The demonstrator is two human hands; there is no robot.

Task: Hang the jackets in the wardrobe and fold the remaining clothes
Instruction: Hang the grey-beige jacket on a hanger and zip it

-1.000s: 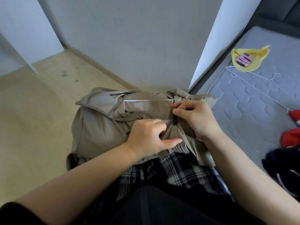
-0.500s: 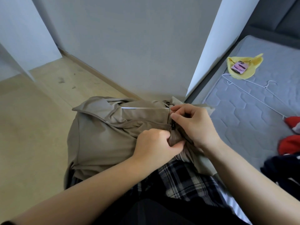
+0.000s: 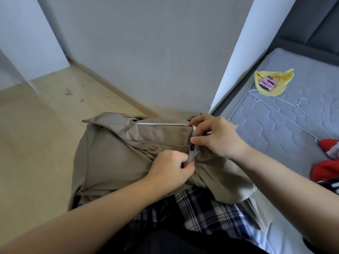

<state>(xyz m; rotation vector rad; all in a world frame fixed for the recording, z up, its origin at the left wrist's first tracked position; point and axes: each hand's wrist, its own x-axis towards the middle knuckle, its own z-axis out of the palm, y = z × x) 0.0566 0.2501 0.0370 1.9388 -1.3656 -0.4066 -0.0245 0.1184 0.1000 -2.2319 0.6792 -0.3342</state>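
Beige jacket (image 3: pixel 113 162) is lying across the person's lap, collar toward 12 o'clock, with a white hanger (image 3: pixel 161 123) showing inside the neck. Left hand (image 3: pixel 168 167) is pinching the front fabric at 6 o'clock of the dark zip slider (image 3: pixel 192 147). Right hand (image 3: pixel 218 136) is pinching at the slider itself. Risk: fabric is bunching beside the teeth and could snag if the tension slackens. A hard tug could unseat the hanger.

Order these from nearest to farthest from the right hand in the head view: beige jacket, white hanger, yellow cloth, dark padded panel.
1. Beige jacket: pinched by the right hand.
2. White hanger: on the mattress, to the right.
3. Yellow cloth: at the hanger's far corner, almost tied.
4. Dark padded panel: beyond the mattress, top right.
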